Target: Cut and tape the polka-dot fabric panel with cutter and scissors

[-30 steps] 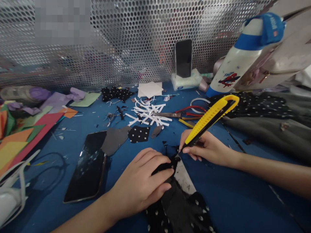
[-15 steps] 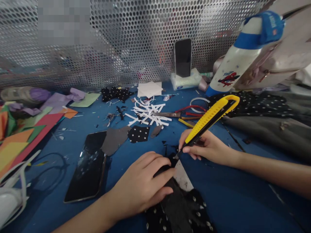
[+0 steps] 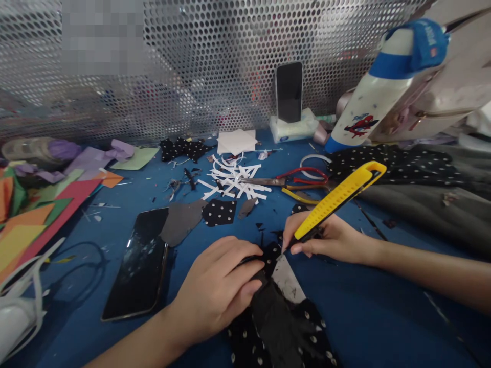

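At the near edge of the blue surface [image 3: 364, 317] lies a black dotted cloth [image 3: 245, 342], with a smooth dark piece [image 3: 276, 322] over its middle. The left hand [image 3: 215, 286] rests on the upper part of this cloth, its fingers bent and close together; whether they pinch a fold or only press down, I cannot tell. A pale strip [image 3: 287, 281] shows along the cloth's right side. Just beyond, the right hand [image 3: 330, 240] grips a yellow cutter knife [image 3: 339, 199], fingers closed around its lower end, handle slanting up to the right. The blade points down at the top of the pale strip, beside the cloth's edge; the tip is too small to tell whether it touches.

To the left, a white plastic object [image 3: 13, 322] with a looped cable sits at the border, and a phone [image 3: 134, 271] lies flat, a grey scrap [image 3: 182, 220] overlapping its upper corner. A dotted scrap [image 3: 219, 212] lies next to that. Coloured papers [image 3: 49, 220] spread along the far left.

Farther back, scissors [image 3: 307, 176] with red handles reach their blades into a heap of white paper strips [image 3: 230, 176]. Behind them, a second phone [image 3: 289, 92] stands upright on a soft packet [image 3: 293, 130], near a tilted bottle [image 3: 376, 97], before a perforated metal screen [image 3: 210, 66].
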Demonstrator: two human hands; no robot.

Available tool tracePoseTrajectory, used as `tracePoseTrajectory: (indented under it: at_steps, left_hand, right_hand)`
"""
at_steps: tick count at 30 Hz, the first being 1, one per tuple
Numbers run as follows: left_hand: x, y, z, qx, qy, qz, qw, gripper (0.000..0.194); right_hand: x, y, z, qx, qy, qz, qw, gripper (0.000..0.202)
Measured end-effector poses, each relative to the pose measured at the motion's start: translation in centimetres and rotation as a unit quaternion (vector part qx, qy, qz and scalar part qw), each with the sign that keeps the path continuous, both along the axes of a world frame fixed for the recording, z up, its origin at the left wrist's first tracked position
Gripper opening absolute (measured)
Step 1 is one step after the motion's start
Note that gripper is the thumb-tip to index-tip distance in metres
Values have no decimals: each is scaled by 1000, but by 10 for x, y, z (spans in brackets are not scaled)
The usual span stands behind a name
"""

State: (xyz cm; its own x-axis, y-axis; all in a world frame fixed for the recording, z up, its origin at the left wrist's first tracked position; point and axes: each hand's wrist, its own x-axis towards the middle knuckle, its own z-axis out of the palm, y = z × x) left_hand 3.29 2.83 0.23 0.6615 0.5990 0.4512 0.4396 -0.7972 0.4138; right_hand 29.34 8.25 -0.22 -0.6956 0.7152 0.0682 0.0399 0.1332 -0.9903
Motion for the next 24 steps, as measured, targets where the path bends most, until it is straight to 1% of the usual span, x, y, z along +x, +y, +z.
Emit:
tracePoseTrajectory:
  at_steps: [9, 15, 21, 24]
  left_hand:
    - [-1, 0, 1, -5, -28, -6, 1000, 29]
    - [-1, 1, 0, -10, -36, -19, 999, 28]
    - [-1, 0, -3, -31, 18, -24, 999, 33]
    - [-1, 0, -4, -28, 35, -26, 999, 35]
  right_hand:
    - [0, 3, 1, 79, -9, 25, 996, 11]
    - [1, 6, 2, 94, -10, 33, 995, 13]
    - [1, 5, 1, 93, -7, 35, 995, 15]
    - [2, 6, -1, 88, -5, 36, 995, 15]
